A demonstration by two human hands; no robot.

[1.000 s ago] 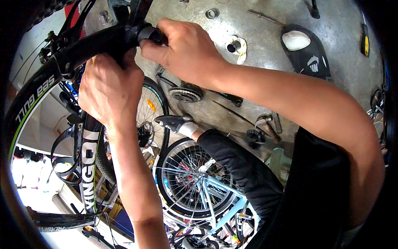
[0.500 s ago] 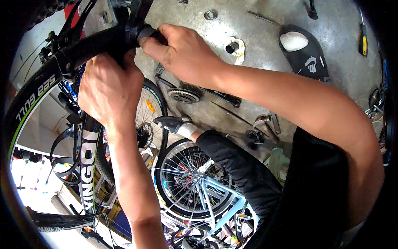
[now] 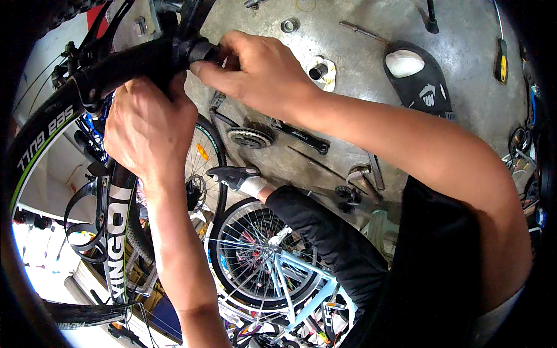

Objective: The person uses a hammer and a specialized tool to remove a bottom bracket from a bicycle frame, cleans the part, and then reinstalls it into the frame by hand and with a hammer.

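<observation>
A black bicycle frame (image 3: 145, 55) fills the upper left, with a short black cylindrical fitting (image 3: 200, 53) at its tube junction. My right hand (image 3: 261, 78) grips that fitting with thumb and fingers curled at its outer end. My left hand (image 3: 148, 124) is wrapped around a frame tube just below the junction, its fingertips hidden behind the knuckles. A bicycle wheel with a black tyre (image 3: 55, 124) runs along the left edge, beside a black bottle cage (image 3: 78, 209) on the frame.
On the concrete floor lie a crankset (image 3: 249, 136), hammer (image 3: 360, 177), screwdriver (image 3: 502, 58), steel ring (image 3: 289, 25), rod (image 3: 362, 30), sleeve on paper (image 3: 319, 72) and black-and-white padded item (image 3: 418, 78). A light-blue bicycle (image 3: 301, 272) lies below, near my shoe (image 3: 232, 177) and black-trousered leg.
The view has shifted, so floor items sit a little farther left. My right thumb has moved slightly down on the fitting, showing more of it. My left hand keeps its grip.
</observation>
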